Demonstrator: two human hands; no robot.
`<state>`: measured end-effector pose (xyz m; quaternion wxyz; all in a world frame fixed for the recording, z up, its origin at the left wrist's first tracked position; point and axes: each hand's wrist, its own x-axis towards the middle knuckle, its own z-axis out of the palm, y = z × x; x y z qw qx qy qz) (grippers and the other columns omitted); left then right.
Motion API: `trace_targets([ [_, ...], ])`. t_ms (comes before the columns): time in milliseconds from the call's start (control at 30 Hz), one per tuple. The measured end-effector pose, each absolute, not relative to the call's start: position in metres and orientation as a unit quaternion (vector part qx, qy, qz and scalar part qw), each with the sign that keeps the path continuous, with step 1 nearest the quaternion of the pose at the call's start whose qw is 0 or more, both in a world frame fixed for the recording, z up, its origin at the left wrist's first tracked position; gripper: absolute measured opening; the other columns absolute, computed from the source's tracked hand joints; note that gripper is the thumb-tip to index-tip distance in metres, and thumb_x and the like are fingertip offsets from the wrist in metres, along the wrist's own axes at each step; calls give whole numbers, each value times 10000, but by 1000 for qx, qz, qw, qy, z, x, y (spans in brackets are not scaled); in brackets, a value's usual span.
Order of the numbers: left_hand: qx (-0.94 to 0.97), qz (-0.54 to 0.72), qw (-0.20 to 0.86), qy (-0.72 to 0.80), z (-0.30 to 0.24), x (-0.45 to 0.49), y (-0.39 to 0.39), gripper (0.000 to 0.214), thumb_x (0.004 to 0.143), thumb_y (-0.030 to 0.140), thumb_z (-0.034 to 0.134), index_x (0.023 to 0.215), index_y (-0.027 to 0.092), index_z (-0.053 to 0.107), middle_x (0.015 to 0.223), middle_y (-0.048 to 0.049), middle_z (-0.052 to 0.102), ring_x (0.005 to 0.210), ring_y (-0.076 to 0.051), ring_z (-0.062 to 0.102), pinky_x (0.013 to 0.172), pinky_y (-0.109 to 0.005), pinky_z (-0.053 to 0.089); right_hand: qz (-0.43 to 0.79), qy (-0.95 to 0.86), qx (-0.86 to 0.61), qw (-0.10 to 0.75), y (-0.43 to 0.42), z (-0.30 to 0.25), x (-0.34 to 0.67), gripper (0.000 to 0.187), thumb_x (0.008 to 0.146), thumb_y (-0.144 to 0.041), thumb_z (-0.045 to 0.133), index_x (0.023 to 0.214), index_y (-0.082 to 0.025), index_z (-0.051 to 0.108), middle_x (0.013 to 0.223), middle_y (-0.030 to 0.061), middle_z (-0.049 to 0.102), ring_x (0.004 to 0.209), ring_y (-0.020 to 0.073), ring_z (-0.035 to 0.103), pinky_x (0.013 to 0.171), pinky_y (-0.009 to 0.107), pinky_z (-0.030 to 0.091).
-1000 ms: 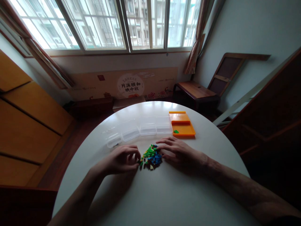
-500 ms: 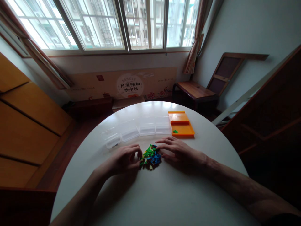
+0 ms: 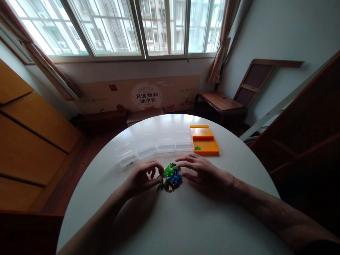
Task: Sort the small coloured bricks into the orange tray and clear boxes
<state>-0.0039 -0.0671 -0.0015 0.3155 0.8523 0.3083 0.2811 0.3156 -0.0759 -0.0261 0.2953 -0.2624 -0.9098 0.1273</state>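
Observation:
A small pile of green, blue and yellow bricks (image 3: 171, 176) lies on the round white table (image 3: 172, 219). My left hand (image 3: 143, 177) is at the pile's left edge, with thumb and forefinger pinched together at the bricks and the other fingers lifted and curled. What the pinch holds is too small to make out. My right hand (image 3: 203, 171) lies flat on the table at the pile's right side, its fingers spread and the fingertips touching the bricks.
Behind the pile stands a row of clear plastic boxes (image 3: 156, 145). To their right is an orange tray (image 3: 209, 143) holding one green brick (image 3: 198, 148). A wooden bench (image 3: 220, 102) and boards stand beyond the table's far right edge.
My left hand has moved up and towards the pile, with its outer fingers lifting off the table into a pinch. The right hand has hardly moved.

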Motion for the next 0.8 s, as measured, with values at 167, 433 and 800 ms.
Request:
trace_targets([
  [167,772,372,364,364,-11,20,-76,233,974,393,816,999,161,832,855,-54,796,645,-112,612,576,-216,493,91,-895,-248,360,-78,-27,309,275,1026,-275,712,1299,-254,693,1202,86,805,1057,243,746,946,416,607],
  [433,718,402,422,381,-25,38,-88,310,901,487,893,957,182,891,807,-67,822,668,-173,702,613,-275,582,74,-889,-230,388,-81,-36,299,118,1078,-345,705,1141,-246,698,1044,50,821,929,209,760,898,378,602],
  [800,756,398,390,343,-15,37,-88,245,999,421,797,1048,196,881,958,-91,856,765,-195,741,685,-300,600,64,-866,-263,420,-81,-31,303,91,1051,-234,681,1118,-269,732,1017,36,818,921,210,762,901,393,608],
])
